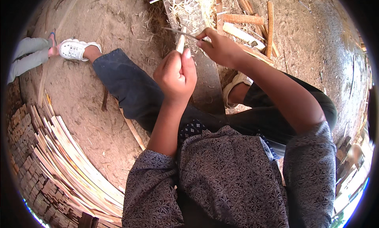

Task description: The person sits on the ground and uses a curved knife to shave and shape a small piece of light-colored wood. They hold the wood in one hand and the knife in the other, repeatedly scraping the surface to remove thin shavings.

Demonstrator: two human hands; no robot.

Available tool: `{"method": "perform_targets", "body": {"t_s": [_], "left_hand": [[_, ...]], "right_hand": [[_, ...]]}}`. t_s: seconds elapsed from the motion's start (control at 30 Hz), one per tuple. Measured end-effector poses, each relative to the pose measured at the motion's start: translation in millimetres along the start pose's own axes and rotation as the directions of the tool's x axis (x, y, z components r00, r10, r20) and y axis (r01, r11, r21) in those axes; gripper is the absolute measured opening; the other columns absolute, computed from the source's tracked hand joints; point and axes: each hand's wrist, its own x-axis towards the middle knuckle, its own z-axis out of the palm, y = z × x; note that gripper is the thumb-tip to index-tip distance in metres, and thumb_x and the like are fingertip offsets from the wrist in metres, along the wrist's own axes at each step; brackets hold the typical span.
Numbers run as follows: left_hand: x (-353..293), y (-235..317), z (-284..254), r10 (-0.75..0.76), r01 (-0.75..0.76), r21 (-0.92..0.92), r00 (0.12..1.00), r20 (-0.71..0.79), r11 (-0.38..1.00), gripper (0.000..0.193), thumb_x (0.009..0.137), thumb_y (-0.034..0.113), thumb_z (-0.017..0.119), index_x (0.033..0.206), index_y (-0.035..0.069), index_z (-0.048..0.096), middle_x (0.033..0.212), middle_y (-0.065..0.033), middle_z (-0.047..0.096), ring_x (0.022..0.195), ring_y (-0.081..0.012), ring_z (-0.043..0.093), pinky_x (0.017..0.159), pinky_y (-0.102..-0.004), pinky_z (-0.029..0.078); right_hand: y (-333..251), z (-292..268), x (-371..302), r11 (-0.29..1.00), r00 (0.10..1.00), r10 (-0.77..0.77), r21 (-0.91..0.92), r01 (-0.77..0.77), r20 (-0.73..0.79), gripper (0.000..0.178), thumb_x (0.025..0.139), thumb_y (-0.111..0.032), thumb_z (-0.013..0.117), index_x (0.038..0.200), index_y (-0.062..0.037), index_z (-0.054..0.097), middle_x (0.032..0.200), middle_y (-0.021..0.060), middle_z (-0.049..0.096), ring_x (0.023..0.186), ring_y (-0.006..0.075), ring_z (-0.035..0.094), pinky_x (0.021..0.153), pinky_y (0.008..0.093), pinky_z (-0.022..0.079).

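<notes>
In front of me, above a long plank [205, 80] between my legs, my left hand [175, 74] is closed in a fist around a pale strip of wood [181, 42]. The strip's end sticks up past my thumb. My right hand [221, 48] grips a thin knife [177, 31], its handle hidden in my fingers. The dark blade points left and crosses the strip near its upper end; whether it touches the wood, I cannot tell.
Shavings [197, 11] cover the plank's far end. Cut wood pieces [242, 19] lie to its right on the dirt floor [122, 27]. Long slats [75, 161] are piled at lower left, beside stacked short blocks [23, 137]. Another person's leg [31, 56] shows at far left.
</notes>
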Motion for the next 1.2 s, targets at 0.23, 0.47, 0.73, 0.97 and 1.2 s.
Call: {"method": "perform_targets", "body": {"t_s": [0.23, 0.47, 0.73, 0.97, 1.2], "left_hand": [[3.2, 1.6, 1.9, 0.031, -0.031, -0.010, 0.999, -0.016, 0.999, 0.038, 0.097, 0.014, 0.067, 0.067, 0.007, 0.046, 0.057, -0.0081, 0.045, 0.047, -0.0278, 0.048, 0.047, -0.0418, 0.035], [8.5, -2.7, 5.5, 0.003, -0.007, -0.066, 0.997, -0.072, 0.998, 0.043, 0.106, 0.019, 0.057, 0.068, 0.004, 0.046, 0.056, -0.0032, 0.040, 0.049, -0.0139, 0.042, 0.048, -0.0349, 0.033], [38.3, -48.6, -28.2, -0.336, 0.276, -0.458, 0.940, -0.053, 0.845, 0.070, 0.105, 0.073, 0.013, 0.084, 0.012, 0.040, 0.075, -0.0115, 0.063, 0.055, -0.0072, 0.032, 0.052, -0.0214, 0.028], [38.6, -54.2, -16.7, 0.056, -0.081, -0.104, 0.973, -0.225, 0.991, 0.067, 0.112, 0.055, 0.009, 0.076, 0.007, 0.038, 0.095, -0.0112, 0.050, 0.076, -0.0188, 0.040, 0.071, -0.0316, 0.035], [37.3, -49.2, -9.3, 0.134, -0.155, -0.075, 0.963, -0.234, 0.985, 0.065, 0.112, 0.049, 0.011, 0.076, 0.005, 0.042, 0.099, -0.0109, 0.048, 0.092, -0.0237, 0.040, 0.089, -0.0396, 0.033]], "right_hand": [[3.1, -1.4, -35.8, 0.988, 0.988, -0.153, -0.016, 0.153, -0.026, 0.031, 0.104, -0.031, 0.062, 0.126, -0.0092, 0.055, 0.079, 0.0181, 0.068, 0.080, 0.0383, 0.071, 0.073, 0.0487, 0.052], [59.4, 22.9, 36.7, 0.994, 0.993, -0.029, -0.107, 0.016, -0.118, 0.034, 0.105, -0.034, 0.057, 0.129, -0.0098, 0.055, 0.087, 0.0222, 0.072, 0.088, 0.0439, 0.071, 0.083, 0.0505, 0.052], [-8.4, -7.9, -14.9, 0.998, 0.996, 0.016, 0.054, -0.020, 0.083, 0.037, 0.108, -0.037, 0.052, 0.134, -0.0112, 0.053, 0.069, 0.0061, 0.060, 0.068, 0.0206, 0.061, 0.073, 0.0397, 0.048], [-64.2, -0.1, -58.6, 0.953, 0.973, -0.228, 0.213, 0.216, 0.032, 0.031, 0.105, -0.018, 0.055, 0.133, -0.0053, 0.050, 0.067, 0.0074, 0.055, 0.061, 0.0208, 0.057, 0.064, 0.0384, 0.046], [-44.0, 12.2, -55.7, 0.950, 0.974, -0.224, 0.212, 0.227, -0.038, 0.027, 0.105, -0.013, 0.052, 0.131, -0.0043, 0.048, 0.070, 0.0116, 0.058, 0.062, 0.0261, 0.061, 0.063, 0.0423, 0.048]]}}
